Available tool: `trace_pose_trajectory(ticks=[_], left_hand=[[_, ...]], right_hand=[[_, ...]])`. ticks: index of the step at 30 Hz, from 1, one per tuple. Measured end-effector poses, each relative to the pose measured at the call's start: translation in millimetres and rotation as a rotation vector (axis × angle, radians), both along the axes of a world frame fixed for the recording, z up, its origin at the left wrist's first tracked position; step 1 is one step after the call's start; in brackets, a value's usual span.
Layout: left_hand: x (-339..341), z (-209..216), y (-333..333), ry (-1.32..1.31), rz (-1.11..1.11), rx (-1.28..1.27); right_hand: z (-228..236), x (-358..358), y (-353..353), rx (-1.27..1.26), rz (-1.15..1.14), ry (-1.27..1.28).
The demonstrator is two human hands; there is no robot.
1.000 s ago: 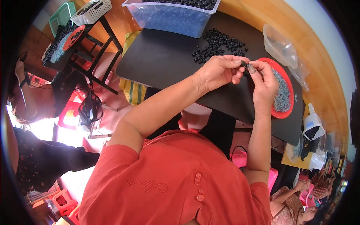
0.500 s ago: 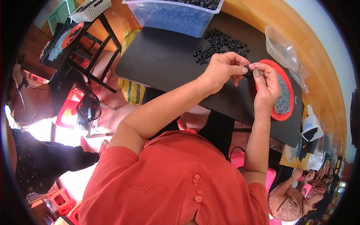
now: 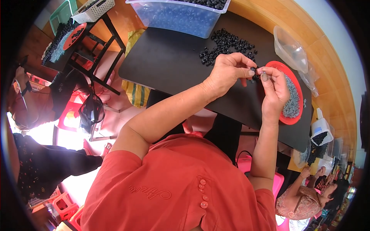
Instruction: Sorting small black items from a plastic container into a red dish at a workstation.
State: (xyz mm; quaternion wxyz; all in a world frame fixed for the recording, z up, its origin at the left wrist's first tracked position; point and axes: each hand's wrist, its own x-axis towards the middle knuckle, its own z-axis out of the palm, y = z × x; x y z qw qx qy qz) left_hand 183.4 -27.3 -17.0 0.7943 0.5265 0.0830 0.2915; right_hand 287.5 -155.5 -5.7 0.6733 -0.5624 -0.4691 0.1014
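Above the right part of the dark table (image 3: 165, 57), my left hand (image 3: 227, 73) pinches a small round black plastic piece (image 3: 253, 70) between thumb and forefinger. Close beside it, my right hand (image 3: 276, 86) has thumb and forefinger pressed together on a tiny pale piece, too small to name. The fingertips of both hands nearly meet. Behind my left hand spreads a loose pile of similar black pieces (image 3: 222, 41). A red plate (image 3: 290, 121) lies partly under my right hand, heaped with small grey-blue pieces (image 3: 291, 102).
A clear plastic tub (image 3: 173, 19) of black pieces stands at the table's far edge. Clear plastic containers (image 3: 290, 48) lie at the far right. Co-workers sit on the left and at the lower right (image 3: 298, 204). A side table at the left holds a white basket (image 3: 94, 11).
My hands keep almost the same place, and the black piece now shows more plainly between my left fingertips. At the lower right, the co-worker's head and hands have shifted.
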Motion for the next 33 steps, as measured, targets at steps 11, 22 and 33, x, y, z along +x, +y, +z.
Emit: trace_pose_trajectory(ticks=[11, 22, 33], left_hand=[[0, 1, -1, 0.031, 0.020, 0.110], [0, -1, -1, -0.017, -0.049, -0.079], [2, -10, 10, -0.093, -0.247, -0.459]], right_hand=[[0, -2, 4, -0.036, -0.274, -0.452], [-3, -3, 0, 0.008, -0.209, -0.319], [-3, -9, 7, 0.012, -0.148, -0.288]])
